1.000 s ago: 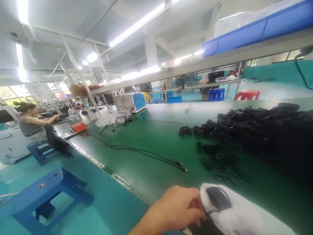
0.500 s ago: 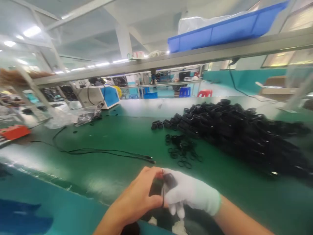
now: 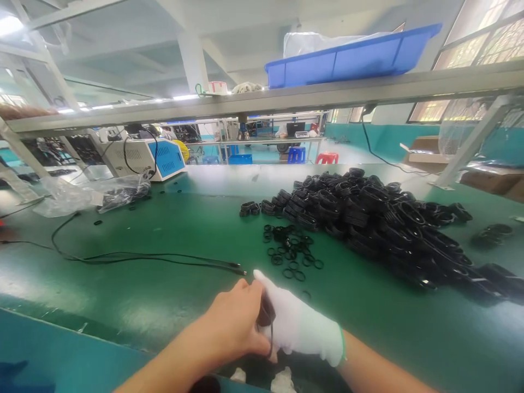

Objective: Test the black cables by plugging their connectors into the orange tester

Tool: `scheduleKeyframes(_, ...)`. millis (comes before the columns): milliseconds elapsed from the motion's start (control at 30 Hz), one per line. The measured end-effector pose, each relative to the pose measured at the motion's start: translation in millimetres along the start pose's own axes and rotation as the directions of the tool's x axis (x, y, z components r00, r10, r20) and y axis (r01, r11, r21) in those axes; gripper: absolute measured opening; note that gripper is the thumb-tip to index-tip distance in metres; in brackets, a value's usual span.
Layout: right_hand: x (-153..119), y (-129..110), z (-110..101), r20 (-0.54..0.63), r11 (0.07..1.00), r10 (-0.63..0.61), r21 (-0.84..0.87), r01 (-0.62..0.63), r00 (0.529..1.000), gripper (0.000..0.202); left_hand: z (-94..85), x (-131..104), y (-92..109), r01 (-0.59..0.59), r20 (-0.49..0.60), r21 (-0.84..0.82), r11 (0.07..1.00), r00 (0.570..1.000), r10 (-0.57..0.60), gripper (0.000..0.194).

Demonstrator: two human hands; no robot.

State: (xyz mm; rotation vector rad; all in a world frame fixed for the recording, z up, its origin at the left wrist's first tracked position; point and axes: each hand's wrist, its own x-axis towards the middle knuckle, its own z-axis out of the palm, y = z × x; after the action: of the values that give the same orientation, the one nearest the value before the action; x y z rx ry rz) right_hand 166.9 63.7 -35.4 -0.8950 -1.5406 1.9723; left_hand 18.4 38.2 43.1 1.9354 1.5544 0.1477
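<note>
My bare left hand (image 3: 237, 319) and my right hand (image 3: 295, 322), in a white glove, meet low in the centre, above the table's front edge. Between them is a dark coiled cable (image 3: 266, 310), with a thin black band at its lower side; both hands close on this bundle. The gloved fingertips are partly hidden behind it. Beyond my hands lie several loose black rings (image 3: 291, 245) in a small heap. A large pile of coiled black cables (image 3: 368, 213) covers the right part of the green table (image 3: 196, 229).
Two thin black cables (image 3: 164, 256) stretch across the left. Behind them are a plastic bag (image 3: 123, 191) and a blue-and-white machine (image 3: 151, 157). A shelf beam (image 3: 229, 107) crosses overhead, bearing a blue bin (image 3: 347, 60). White scraps (image 3: 282, 380) show below my hands.
The view has turned rightward, so the table and its contents appear farther left. My right thumb has lifted upright beside the bundle, and the hands remain together.
</note>
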Motion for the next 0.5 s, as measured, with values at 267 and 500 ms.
scheduleKeyframes(267,-8.9,-24.2,-2.5,0.117,0.913,0.005,0.405,-0.053,0.993,0.068,-7.2,14.8,-41.3,-0.091,-0.023,-0.183,0.979,0.996,0.088,0.029)
scheduleKeyframes(500,-5.4,-21.1,-7.3,-0.05,0.979,-0.196,0.053,0.199,0.979,0.037,52.3,-19.4,-24.9,-0.196,-0.338,0.034,0.98,0.921,0.196,0.025)
